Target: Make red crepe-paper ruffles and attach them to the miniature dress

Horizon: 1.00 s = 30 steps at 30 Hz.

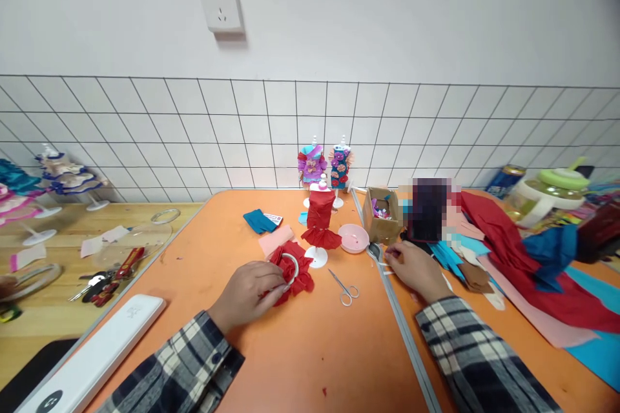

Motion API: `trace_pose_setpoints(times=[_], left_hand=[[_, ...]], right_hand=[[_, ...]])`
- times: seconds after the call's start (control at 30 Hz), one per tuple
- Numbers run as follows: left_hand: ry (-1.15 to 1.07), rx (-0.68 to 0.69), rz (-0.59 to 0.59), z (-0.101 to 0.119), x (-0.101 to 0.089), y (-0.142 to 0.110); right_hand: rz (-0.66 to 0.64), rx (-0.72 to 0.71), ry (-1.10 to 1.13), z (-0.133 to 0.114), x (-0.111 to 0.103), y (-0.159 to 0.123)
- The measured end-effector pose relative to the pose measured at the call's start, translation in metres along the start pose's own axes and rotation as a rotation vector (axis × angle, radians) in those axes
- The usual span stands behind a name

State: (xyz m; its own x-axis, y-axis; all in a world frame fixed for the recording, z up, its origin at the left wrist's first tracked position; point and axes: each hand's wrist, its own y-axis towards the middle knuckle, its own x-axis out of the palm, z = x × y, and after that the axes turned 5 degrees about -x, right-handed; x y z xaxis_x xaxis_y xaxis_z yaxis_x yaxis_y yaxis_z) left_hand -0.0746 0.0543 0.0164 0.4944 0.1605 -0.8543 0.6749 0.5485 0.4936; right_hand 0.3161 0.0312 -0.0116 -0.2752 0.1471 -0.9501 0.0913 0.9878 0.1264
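My left hand point(249, 293) is closed at the edge of a white ring point(291, 266) like a tape roll, which lies over a crumpled piece of red fabric point(304, 279). Just beyond stands a small white dress form point(317, 258) in a red dress point(320, 213) with a ruffled hem. Small silver scissors point(345, 290) lie between my hands, partly open. My right hand point(414, 270) rests by the silver table edge, fingertips drawn together close to small white strips point(385, 264); what they hold, if anything, is too small to make out. A round, dark-faced object point(374, 250) lies beside them.
Behind the dress are a pink dish point(353, 239), a cardboard box point(381, 216) and two dressed forms point(312, 164). Teal fabric point(259, 221) lies at back left. Fabric pieces point(513, 251), a phone point(429, 210) and a jug point(547, 197) crowd the right. A white power bank-like slab point(97, 355) lies left.
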Motion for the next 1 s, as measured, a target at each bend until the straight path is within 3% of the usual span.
trace_pose_setpoints(times=[0.17, 0.33, 0.5, 0.57, 0.67, 0.73, 0.8, 0.9, 1.0], left_hand=[[-0.031, 0.012, -0.010, 0.002, 0.001, 0.003], [-0.074, 0.010, -0.026, 0.004, 0.002, 0.003], [-0.191, -0.030, -0.064, 0.009, 0.001, 0.003], [-0.359, -0.126, -0.082, 0.015, 0.002, 0.004], [-0.828, -0.386, -0.185, 0.032, 0.010, 0.006], [-1.256, -0.618, -0.260, 0.048, 0.020, 0.006], [-1.522, -0.770, -0.320, 0.064, 0.030, 0.006], [-1.659, -0.819, -0.310, 0.081, 0.039, 0.007], [-1.509, -0.823, -0.238, 0.085, 0.040, 0.009]], right_hand=[[0.088, -0.047, -0.051, -0.021, -0.002, -0.004], [0.041, -0.013, -0.117, -0.040, 0.011, -0.002], [0.055, -0.091, -0.142, -0.045, 0.016, 0.001], [0.104, -0.235, -0.111, -0.044, 0.012, -0.004], [0.213, -0.517, -0.007, -0.048, 0.006, -0.020], [0.230, -0.614, 0.099, -0.054, 0.004, -0.032], [0.190, -0.682, 0.223, -0.064, 0.004, -0.043], [0.097, -0.752, 0.347, -0.078, 0.003, -0.052], [0.036, -0.794, 0.370, -0.088, 0.004, -0.054]])
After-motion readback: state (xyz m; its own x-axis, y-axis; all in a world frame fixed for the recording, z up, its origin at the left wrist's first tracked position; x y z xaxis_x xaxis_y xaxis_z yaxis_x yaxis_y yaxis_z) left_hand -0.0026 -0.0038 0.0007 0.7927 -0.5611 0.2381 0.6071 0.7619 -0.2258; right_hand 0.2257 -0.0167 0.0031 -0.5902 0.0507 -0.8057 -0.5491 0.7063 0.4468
